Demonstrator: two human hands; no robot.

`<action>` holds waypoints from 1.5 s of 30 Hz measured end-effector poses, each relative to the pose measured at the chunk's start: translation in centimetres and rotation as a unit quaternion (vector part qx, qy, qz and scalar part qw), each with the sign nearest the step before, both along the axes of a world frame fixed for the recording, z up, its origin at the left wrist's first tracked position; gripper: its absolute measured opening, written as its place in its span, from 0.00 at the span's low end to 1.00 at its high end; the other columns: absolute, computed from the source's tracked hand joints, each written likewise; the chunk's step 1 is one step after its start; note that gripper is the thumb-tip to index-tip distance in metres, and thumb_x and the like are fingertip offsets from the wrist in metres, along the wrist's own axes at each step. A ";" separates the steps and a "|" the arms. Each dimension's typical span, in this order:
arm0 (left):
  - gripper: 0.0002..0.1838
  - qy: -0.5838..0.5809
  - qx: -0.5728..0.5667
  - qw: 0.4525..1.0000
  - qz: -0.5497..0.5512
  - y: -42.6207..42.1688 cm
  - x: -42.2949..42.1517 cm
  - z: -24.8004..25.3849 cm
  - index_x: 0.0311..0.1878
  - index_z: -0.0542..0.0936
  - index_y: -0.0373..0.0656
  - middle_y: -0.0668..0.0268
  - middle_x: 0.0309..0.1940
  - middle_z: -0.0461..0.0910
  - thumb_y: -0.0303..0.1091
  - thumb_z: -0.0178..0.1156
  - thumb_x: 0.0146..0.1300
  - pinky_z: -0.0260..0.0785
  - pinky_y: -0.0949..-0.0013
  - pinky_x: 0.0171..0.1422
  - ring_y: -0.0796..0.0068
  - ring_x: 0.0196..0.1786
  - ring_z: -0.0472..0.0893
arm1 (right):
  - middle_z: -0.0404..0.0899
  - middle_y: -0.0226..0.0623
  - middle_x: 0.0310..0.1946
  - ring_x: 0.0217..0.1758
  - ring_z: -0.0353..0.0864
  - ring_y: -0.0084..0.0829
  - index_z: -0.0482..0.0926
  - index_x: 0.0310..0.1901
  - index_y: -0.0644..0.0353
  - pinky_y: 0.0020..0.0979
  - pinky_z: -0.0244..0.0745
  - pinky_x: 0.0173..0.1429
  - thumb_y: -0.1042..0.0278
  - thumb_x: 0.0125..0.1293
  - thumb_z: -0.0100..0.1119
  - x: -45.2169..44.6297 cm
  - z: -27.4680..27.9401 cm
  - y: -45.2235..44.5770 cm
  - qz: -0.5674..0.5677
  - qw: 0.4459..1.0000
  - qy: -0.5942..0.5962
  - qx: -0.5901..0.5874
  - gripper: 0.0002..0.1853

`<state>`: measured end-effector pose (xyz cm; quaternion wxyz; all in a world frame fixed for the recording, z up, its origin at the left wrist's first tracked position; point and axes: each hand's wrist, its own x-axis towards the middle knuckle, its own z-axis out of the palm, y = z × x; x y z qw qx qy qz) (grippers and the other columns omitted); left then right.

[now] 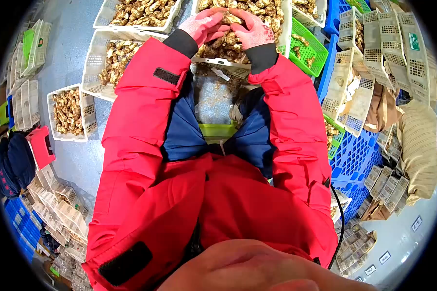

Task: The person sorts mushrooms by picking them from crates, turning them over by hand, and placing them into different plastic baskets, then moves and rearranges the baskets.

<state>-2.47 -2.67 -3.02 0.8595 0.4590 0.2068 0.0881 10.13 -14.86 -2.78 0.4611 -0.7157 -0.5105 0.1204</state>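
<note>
Both hands wear pinkish-white gloves and meet over a white plastic crate heaped with brown-and-cream mushrooms. Between them is a single mushroom, lying crosswise. My left hand is closed on its left end, fingers curled. My right hand pinches the other end, its thumb and forefinger bent around it. More mushrooms lie in the crate just below the hands. The near wall of the crate faces my knees, with a pale tag hanging there.
White crates of mushrooms stand to the left, one smaller crate nearer. A green basket with a few mushrooms sits at right. Beyond it are blue pallets and stacked pale crates. A red stool-like object is far left.
</note>
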 end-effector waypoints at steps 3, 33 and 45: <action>0.23 -0.018 -0.011 1.000 -0.011 0.0 0.1 -0.2 0.59 0.62 0.46 0.69 0.41 0.72 0.41 0.50 0.62 0.67 0.79 0.47 0.79 0.45 0.74 | 0.74 0.40 0.43 0.46 0.73 0.36 0.74 0.46 0.55 0.29 0.67 0.51 0.66 0.53 0.53 0.4 -1.4 0.2 0.004 0.999 0.052 -0.009 0.17; 0.25 0.031 -0.004 1.000 0.003 0.0 0.0 -0.7 0.57 0.63 0.45 0.67 0.41 0.74 0.45 0.53 0.59 0.69 0.76 0.41 0.79 0.40 0.75 | 0.76 0.34 0.40 0.43 0.74 0.25 0.75 0.44 0.59 0.23 0.67 0.46 0.66 0.56 0.53 -0.8 1.1 -0.4 0.010 0.967 0.251 -0.044 0.14; 0.26 -0.054 -0.013 0.998 -0.035 0.1 -0.3 0.4 0.58 0.62 0.42 0.71 0.34 0.71 0.40 0.55 0.58 0.68 0.77 0.46 0.79 0.41 0.74 | 0.74 0.38 0.44 0.47 0.73 0.32 0.73 0.47 0.60 0.26 0.65 0.52 0.70 0.54 0.52 0.1 0.4 -0.3 0.045 0.986 0.159 0.007 0.17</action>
